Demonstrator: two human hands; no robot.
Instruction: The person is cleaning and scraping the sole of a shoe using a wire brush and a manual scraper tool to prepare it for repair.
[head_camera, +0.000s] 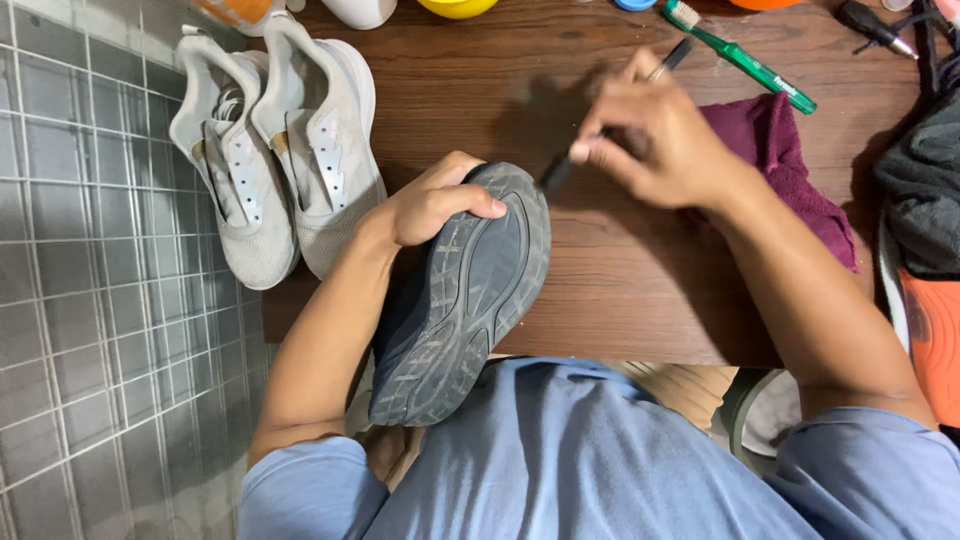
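Note:
My left hand (435, 200) grips a dark grey shoe (460, 300) near its toe, sole turned up, held over the front edge of the brown wooden table (600, 290). My right hand (650, 140) holds a thin dark brush (672, 58) by the handle; its lower end meets the tip of the sole. That hand is blurred. A maroon cloth (790, 170) lies under and beside my right wrist.
A pair of white sneakers (270, 150) stands at the table's left end. A green toothbrush (745, 60) lies at the back, with bowls and tools along the far edge. Dark clothing and an orange shoe (930, 340) sit at the right. Grey tiled floor (90, 300) at left.

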